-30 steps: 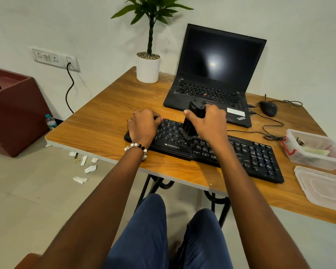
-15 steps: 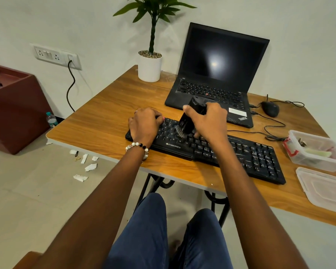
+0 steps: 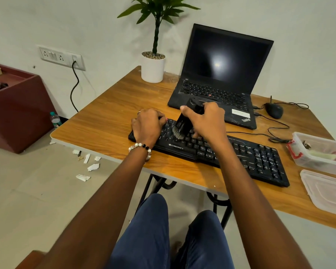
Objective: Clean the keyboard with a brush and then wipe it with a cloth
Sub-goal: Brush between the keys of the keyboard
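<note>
A black keyboard lies slanted across the front of the wooden desk. My right hand grips a black brush and its grey bristles touch the keys left of the keyboard's middle. My left hand grips the keyboard's left end, fingers curled over its far edge. No cloth is plainly visible.
An open black laptop stands behind the keyboard, with a white potted plant to its left. A wired mouse sits at the right. A clear plastic box and its lid lie at the desk's right edge.
The brush has swept left along the keys, from near the middle toward my left hand. My left hand has stayed on the keyboard's left end.
</note>
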